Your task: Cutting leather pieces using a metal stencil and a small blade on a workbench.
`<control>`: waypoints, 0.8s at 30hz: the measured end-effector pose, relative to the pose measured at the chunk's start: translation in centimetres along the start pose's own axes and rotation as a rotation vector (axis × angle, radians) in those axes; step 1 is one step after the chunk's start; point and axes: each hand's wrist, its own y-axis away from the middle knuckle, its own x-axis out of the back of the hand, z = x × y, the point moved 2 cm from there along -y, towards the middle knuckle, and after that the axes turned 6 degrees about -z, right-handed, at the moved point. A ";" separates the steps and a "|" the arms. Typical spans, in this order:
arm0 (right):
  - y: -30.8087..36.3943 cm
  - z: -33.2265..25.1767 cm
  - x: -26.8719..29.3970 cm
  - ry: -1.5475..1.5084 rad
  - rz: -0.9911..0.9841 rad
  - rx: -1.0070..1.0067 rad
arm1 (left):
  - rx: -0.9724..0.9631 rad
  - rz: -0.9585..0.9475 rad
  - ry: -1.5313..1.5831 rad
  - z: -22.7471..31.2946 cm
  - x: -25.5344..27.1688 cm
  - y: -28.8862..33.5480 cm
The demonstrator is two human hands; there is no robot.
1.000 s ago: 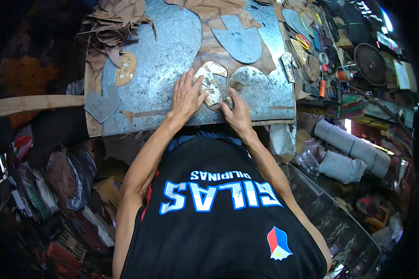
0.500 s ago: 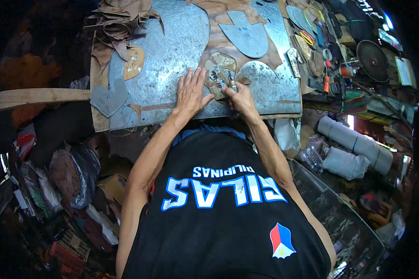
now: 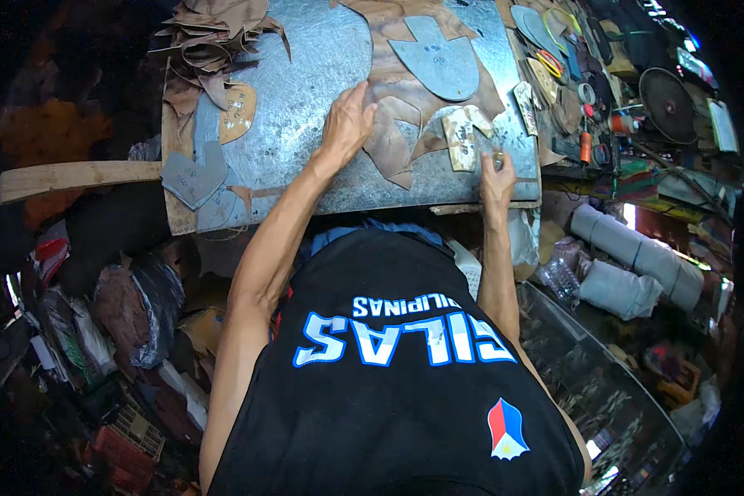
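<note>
On the metal-topped bench, a cut piece of brown leather [image 3: 390, 140] lies near the front middle. My left hand [image 3: 347, 124] is beside its left edge, fingers stretched out, nothing visible in its grasp; whether the thumb touches the leather I cannot tell. A worn cream pattern piece [image 3: 460, 142] with dark marks rests to the right of that leather. Just right of the pattern, my right hand [image 3: 497, 178] is closed around a small tool [image 3: 498, 157] with a brass-coloured part; the rest of it is hidden. Farther back, a grey shield-shaped pattern [image 3: 440, 62] lies on a larger brown leather sheet [image 3: 384, 50].
A heap of leather scraps [image 3: 215, 41] fills the bench's back left. Grey patterns [image 3: 193, 179] and a tan pattern [image 3: 236, 112] lie below it. Scissors [image 3: 549, 64], an orange-handled tool [image 3: 585, 147] and a round dark disc [image 3: 667, 103] are at the right.
My right hand has moved right, away from the leather, with the small tool. The cream pattern now lies farther right, uncovering the brown leather. My left hand has lifted slightly up and left.
</note>
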 end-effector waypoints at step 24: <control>-8.2 -10.5 -10.8 0.054 -0.751 0.812 | 0.689 -0.268 0.886 -3.4 -2.0 -3.5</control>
